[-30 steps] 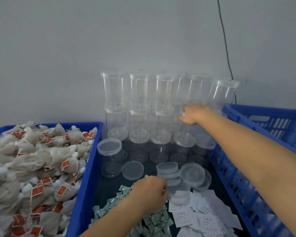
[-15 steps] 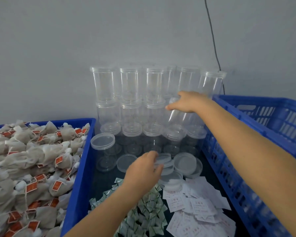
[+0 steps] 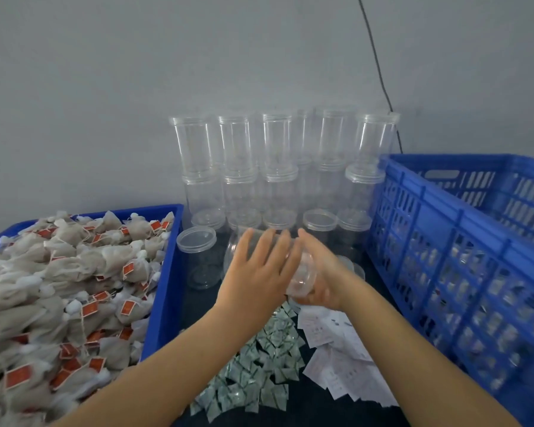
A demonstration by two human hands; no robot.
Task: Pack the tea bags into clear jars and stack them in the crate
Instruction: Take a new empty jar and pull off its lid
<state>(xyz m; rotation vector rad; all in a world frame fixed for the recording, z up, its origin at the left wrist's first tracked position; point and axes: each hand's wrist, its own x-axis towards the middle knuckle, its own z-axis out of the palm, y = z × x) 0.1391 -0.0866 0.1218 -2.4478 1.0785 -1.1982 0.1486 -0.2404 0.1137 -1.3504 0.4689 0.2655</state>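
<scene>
A clear empty jar (image 3: 302, 277) lies tilted on its side between my two hands, above the dark table. My right hand (image 3: 324, 272) grips its bottom end from underneath. My left hand (image 3: 256, 272) lies on top of the jar with straight, spread fingers. Tea bags (image 3: 59, 288) with red tags fill the blue bin (image 3: 167, 272) on the left. The blue slatted crate (image 3: 460, 257) stands on the right. Several empty clear jars (image 3: 275, 167) are stacked in rows against the wall behind my hands.
An open jar (image 3: 198, 257) stands just left of my hands. Green-white sachets (image 3: 253, 371) and white paper slips (image 3: 339, 359) lie on the table near me. A black cable (image 3: 379, 75) runs down the wall.
My right hand has pulled a jar off the stack and brought it toward me. My left hand has risen from the sachets and lids to meet the jar.
</scene>
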